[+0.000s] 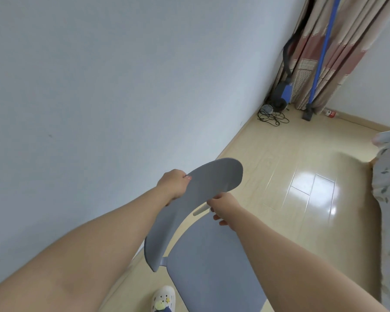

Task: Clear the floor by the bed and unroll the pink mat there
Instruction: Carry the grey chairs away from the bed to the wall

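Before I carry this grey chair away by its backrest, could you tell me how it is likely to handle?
The chair looks like rigid moulded plastic, so probably stiff and fairly light. Both the left hand and right hand grip the curved backrest, so the seat may swing or tip below.

Both arms outstretched; left hand (175, 184) and right hand (223, 207) seemingly gripping.

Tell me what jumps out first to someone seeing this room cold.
Two bare arms reach in from the bottom, the left hand and right hand both gripping the curved backrest of a grey-blue chair at centre. Beyond it lies glossy pale wood floor, with a blue-handled mop against the patterned curtain in the far corner.
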The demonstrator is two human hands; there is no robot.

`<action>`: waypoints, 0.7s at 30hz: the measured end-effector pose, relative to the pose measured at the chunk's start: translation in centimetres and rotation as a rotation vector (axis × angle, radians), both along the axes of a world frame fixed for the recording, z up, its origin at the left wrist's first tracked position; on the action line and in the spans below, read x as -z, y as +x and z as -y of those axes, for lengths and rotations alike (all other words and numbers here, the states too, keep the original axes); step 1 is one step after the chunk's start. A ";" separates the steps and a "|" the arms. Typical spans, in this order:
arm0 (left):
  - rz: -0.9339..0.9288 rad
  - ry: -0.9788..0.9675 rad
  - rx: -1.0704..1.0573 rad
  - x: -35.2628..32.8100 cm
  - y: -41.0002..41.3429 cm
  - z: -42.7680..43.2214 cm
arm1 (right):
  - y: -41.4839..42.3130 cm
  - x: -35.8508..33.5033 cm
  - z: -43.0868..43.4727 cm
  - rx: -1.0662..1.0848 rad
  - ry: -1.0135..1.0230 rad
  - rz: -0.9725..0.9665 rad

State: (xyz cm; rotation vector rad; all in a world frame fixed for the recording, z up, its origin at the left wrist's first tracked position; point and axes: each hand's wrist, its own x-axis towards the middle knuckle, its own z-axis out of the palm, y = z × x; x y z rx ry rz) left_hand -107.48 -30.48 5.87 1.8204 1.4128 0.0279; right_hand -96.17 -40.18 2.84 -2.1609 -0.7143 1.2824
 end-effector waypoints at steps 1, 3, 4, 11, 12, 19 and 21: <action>0.009 0.002 -0.021 -0.2 0.4 1.3 | 0.3 -0.3 1.7 0.009 -0.012 0.002; 0.032 0.028 -0.065 -1.1 1.4 4.6 | 1.5 -0.9 5.5 0.046 -0.036 0.021; 0.046 0.047 -0.095 -1.6 2.0 6.0 | 2.0 -1.1 7.0 0.056 -0.048 0.026; 0.295 -0.046 -0.274 -3.1 8.8 15.5 | 5.6 -3.1 16.6 0.176 -0.024 0.080; 0.327 -0.055 -0.288 -3.3 9.7 16.2 | 5.8 -3.3 17.1 0.183 -0.018 0.081; 0.468 -0.372 -0.184 -3.4 17.3 23.2 | 9.4 -3.9 23.1 0.392 0.010 0.099; 0.519 -0.453 -0.134 -3.5 18.6 25.4 | 11.0 -3.9 25.0 0.484 -0.013 0.206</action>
